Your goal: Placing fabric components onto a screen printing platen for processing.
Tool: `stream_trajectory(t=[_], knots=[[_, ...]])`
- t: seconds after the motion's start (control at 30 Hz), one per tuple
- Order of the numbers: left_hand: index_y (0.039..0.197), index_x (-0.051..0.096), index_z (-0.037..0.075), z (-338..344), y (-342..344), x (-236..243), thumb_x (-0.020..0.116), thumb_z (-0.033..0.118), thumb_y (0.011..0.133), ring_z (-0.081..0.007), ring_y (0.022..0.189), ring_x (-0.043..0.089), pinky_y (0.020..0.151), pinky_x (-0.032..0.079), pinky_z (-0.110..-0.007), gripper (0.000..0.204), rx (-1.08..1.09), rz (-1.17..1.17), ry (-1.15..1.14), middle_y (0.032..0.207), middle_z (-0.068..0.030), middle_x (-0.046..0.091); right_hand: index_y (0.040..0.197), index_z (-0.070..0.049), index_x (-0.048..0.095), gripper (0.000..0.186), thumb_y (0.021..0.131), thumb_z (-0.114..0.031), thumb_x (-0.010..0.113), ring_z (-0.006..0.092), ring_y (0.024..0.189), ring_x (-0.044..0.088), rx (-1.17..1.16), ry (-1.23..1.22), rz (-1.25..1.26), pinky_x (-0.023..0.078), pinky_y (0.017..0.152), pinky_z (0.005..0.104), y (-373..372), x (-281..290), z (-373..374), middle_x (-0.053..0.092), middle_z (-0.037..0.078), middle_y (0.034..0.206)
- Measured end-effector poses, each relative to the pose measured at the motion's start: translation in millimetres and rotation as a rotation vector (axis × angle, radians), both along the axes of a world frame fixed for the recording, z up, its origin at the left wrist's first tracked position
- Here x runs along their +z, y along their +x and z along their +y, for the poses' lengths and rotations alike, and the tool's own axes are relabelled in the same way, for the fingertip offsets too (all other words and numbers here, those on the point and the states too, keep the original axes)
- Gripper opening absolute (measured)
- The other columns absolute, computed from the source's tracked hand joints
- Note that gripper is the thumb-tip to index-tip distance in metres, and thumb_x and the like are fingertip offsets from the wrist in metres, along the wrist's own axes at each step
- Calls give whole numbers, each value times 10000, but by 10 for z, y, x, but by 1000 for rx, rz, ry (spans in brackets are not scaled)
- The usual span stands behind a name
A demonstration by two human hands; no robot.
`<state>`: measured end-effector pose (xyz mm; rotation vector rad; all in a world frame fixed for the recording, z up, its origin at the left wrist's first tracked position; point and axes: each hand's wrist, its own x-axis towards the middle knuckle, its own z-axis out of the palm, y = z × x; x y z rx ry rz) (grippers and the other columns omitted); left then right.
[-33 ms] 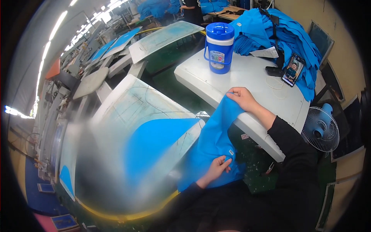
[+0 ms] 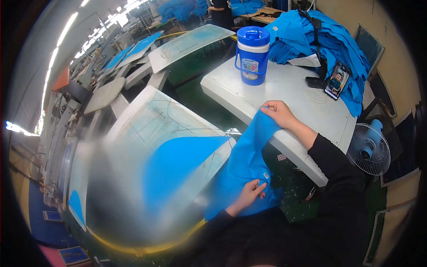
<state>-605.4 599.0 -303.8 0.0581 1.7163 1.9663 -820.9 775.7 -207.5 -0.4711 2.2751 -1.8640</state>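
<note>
A length of blue cloth [image 2: 244, 153] with a small white label hangs between my two hands. My right hand [image 2: 278, 115] grips its upper corner over the edge of the white table [image 2: 222, 86]. Lower down, my left hand [image 2: 249, 196] has its fingers closed on the cloth just below the label. To the left, a pale printing board [image 2: 138, 113], marked with lines, carries a flat blue cut piece [image 2: 182, 153]. The lower left of the view is hazy, so part of that board is blurred.
A blue-and-white jug [image 2: 251, 66], a phone [image 2: 338, 80] and a dark case [image 2: 315, 82] stand or lie on the table beside piled blue cloth [image 2: 329, 38]. A fan [image 2: 369, 149] is at right. More boards [image 2: 187, 42] reach back toward another person [image 2: 221, 13] at the top.
</note>
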Motion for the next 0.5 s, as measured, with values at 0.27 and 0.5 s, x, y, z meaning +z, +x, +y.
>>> stream_trajectory(t=[0.27,0.5], knots=[[785,516,46,-2,-3,-33,562,256,911,-81,568,563,524,446,-221,249,18,9,16,637,-16,558,904,12,622,212,882,-194,575,85,643,579,-6,-8,3,465,603,234,1,-7,1,645,43,742],[775,508,54,5,-17,52,560,252,912,-81,568,560,534,438,-219,247,4,-1,-43,638,-17,556,898,10,620,211,886,-195,572,78,639,575,3,-25,-11,462,600,232,-45,-72,12,644,35,742]])
